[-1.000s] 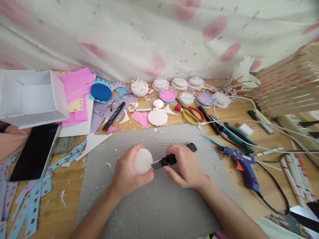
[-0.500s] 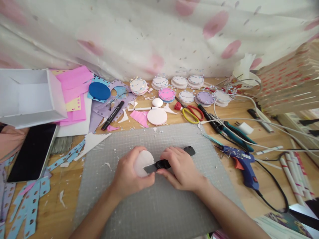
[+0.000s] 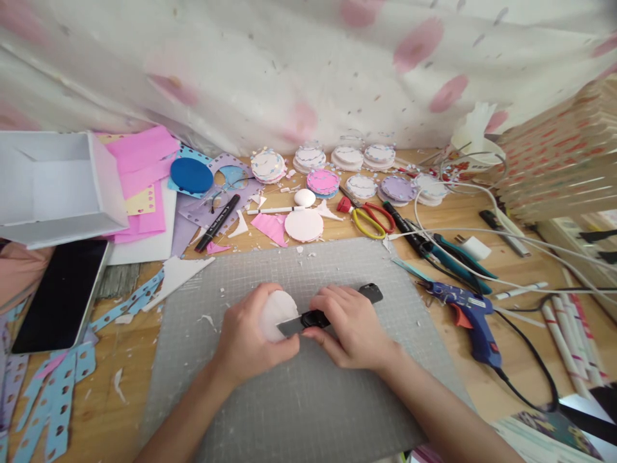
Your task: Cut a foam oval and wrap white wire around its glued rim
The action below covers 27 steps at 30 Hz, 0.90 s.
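My left hand (image 3: 248, 344) grips a white foam ball (image 3: 276, 310) over the grey cutting mat (image 3: 308, 411). My right hand (image 3: 349, 328) holds a black utility knife (image 3: 321, 315), handle end sticking out toward the upper right. The blade lies across the lower right part of the ball, its edge against the foam. Both hands sit close together near the mat's middle.
Behind the mat lie a pale pink disc (image 3: 304, 226), red-and-yellow scissors (image 3: 369, 218), a black marker (image 3: 219, 223) and several decorated round pieces (image 3: 323, 182). A blue glue gun (image 3: 470, 318) and cables lie right. A white box (image 3: 53, 186) and tablet (image 3: 60, 292) sit left.
The knife blade has gone from touching the ball's right edge to lying across its lower part. My right hand shifted slightly left toward the ball.
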Each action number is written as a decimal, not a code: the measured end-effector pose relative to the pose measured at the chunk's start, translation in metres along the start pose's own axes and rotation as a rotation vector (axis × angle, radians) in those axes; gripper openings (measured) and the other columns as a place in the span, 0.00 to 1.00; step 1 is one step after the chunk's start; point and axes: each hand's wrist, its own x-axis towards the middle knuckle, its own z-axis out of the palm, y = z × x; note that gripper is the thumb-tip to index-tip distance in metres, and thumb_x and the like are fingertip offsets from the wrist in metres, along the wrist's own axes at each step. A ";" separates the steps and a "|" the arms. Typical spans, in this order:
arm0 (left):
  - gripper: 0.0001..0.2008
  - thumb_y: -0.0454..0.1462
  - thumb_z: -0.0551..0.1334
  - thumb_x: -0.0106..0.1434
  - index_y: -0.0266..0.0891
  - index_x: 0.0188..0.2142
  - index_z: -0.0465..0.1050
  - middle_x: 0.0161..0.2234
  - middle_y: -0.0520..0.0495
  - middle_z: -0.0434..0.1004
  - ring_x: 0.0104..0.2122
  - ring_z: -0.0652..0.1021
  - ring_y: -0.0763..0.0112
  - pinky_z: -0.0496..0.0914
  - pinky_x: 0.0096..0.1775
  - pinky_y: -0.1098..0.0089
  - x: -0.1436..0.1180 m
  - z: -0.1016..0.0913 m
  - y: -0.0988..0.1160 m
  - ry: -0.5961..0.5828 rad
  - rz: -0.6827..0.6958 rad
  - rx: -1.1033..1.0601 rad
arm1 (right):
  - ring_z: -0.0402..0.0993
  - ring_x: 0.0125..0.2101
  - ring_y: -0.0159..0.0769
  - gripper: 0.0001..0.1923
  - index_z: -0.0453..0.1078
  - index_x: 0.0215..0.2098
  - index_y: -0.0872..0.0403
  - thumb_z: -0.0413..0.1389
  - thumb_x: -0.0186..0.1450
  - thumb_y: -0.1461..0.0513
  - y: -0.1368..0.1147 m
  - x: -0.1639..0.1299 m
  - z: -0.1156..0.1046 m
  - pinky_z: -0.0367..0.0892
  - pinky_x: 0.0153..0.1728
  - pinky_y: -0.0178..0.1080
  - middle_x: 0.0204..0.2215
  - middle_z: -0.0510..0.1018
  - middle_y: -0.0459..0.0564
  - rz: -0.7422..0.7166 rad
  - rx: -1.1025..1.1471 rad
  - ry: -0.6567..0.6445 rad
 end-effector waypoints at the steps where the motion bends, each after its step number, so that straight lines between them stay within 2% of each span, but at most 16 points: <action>1: 0.24 0.36 0.65 0.44 0.42 0.44 0.65 0.34 0.53 0.77 0.29 0.77 0.69 0.71 0.32 0.72 0.000 0.000 0.000 0.005 0.004 0.006 | 0.64 0.26 0.37 0.16 0.61 0.35 0.55 0.45 0.70 0.51 0.000 0.000 0.000 0.55 0.27 0.38 0.25 0.69 0.48 0.005 -0.007 0.000; 13: 0.23 0.37 0.65 0.45 0.43 0.43 0.65 0.33 0.53 0.77 0.28 0.78 0.68 0.71 0.31 0.71 0.000 0.001 0.000 -0.008 0.009 0.035 | 0.64 0.26 0.37 0.15 0.63 0.35 0.54 0.47 0.70 0.51 -0.002 -0.002 0.000 0.53 0.27 0.38 0.25 0.70 0.48 0.014 -0.071 0.008; 27: 0.23 0.36 0.65 0.46 0.42 0.43 0.66 0.33 0.51 0.78 0.29 0.79 0.67 0.72 0.31 0.70 0.001 0.002 0.000 0.060 0.040 0.103 | 0.65 0.27 0.37 0.14 0.64 0.34 0.55 0.50 0.69 0.52 0.000 -0.002 0.000 0.53 0.28 0.38 0.25 0.71 0.48 0.045 -0.142 0.010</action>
